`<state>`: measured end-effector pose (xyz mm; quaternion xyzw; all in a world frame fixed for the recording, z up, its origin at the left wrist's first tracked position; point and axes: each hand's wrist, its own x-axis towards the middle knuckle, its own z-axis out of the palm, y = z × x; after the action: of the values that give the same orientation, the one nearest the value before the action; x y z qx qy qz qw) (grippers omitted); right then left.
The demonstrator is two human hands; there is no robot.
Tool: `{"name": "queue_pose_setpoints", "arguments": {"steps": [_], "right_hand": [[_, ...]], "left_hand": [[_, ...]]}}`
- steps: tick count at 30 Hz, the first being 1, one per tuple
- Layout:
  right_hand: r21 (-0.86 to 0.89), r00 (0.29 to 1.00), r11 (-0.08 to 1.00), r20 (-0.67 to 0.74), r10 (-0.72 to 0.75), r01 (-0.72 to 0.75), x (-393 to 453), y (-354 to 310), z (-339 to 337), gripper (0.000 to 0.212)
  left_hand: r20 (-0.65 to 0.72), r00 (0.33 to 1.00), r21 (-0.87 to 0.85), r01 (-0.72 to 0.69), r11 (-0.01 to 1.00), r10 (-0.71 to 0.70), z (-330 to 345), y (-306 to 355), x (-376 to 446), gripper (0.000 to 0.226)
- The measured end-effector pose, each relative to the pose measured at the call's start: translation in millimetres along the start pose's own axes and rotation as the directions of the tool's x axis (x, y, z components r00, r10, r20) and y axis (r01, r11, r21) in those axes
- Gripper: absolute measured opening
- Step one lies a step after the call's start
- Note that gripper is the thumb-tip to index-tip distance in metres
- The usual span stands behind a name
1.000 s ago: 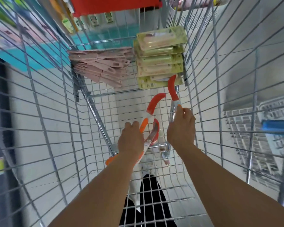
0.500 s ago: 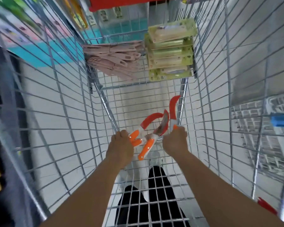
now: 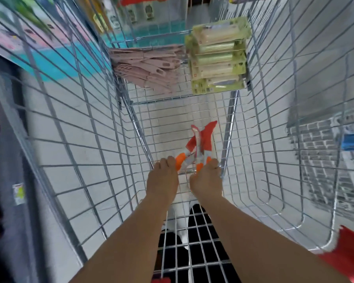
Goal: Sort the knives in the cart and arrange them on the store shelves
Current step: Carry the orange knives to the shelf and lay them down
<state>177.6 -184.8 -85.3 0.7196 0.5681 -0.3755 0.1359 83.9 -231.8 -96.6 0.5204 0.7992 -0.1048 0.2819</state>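
Knives in hand: a bunch of orange-handled knives with red curved blade covers (image 3: 199,147) is being held low in the near end of the cart, handles toward the person, covered blades fanning away; gathering them by the handles is likely keeping fingers off the edges.
Left hand: the left hand (image 3: 163,180) is gripping an orange handle at the bunch's left side, fingers curled over it.
Right hand: the right hand (image 3: 206,180) is clenching round the handles on the right, so both hands are squeezing the bunch into one bundle, probably for lifting out together.
Sorted stacks: a pile of flat pink plastic knives (image 3: 147,68) is lying at the far end on the left, just beside a stack of pale green carded knife packs (image 3: 218,58) on the right; each kind is sitting in its own heap.
Cart: the silver wire shopping cart (image 3: 74,139) is enclosing everything.
Surroundings: blurred shelf goods are showing beyond the far end.
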Motion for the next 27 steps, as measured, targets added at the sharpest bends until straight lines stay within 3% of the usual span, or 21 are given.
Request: {"name": "queue_pose_setpoints", "arguments": {"steps": [4, 10, 13, 17, 23, 27], "right_hand": [[0.043, 0.999, 0.999, 0.033, -0.012, 0.01, 1.8, 1.5, -10.3, 0.055], [0.125, 0.99, 0.984, 0.05, -0.135, 0.128, -10.2, -21.2, -40.0, 0.04], [0.179, 0.979, 0.963, -0.008, -0.204, 0.202, -29.7, -34.2, -63.8, 0.038], [0.294, 0.952, 0.906, -0.09, -0.292, 0.305, -72.2, -54.1, -95.3, 0.026], [0.307, 0.84, 0.782, -0.215, -0.499, 0.543, -151.1, -99.0, -135.4, 0.035], [0.263, 0.716, 0.666, -0.27, -0.644, 0.698, -197.0, -129.7, -158.6, 0.032]], "left_hand": [[0.081, 0.996, -0.005, -0.025, 1.0, 0.026, -1.6, 0.4, 0.5, 0.05], [0.13, 0.991, -0.202, 0.046, 0.978, -0.02, -39.3, 6.0, -18.0, 0.051], [0.066, 0.986, -0.289, 0.167, 0.943, -0.154, -72.0, 6.9, -32.0, 0.052], [-0.082, 0.974, -0.391, 0.163, 0.906, -0.211, -121.9, 3.7, -58.1, 0.045], [-0.197, 0.926, -0.634, 0.131, 0.762, -0.322, -199.3, -1.8, -110.2, 0.031], [-0.27, 0.865, -0.725, 0.107, 0.681, -0.423, -247.7, -14.2, -148.5, 0.024]]}}
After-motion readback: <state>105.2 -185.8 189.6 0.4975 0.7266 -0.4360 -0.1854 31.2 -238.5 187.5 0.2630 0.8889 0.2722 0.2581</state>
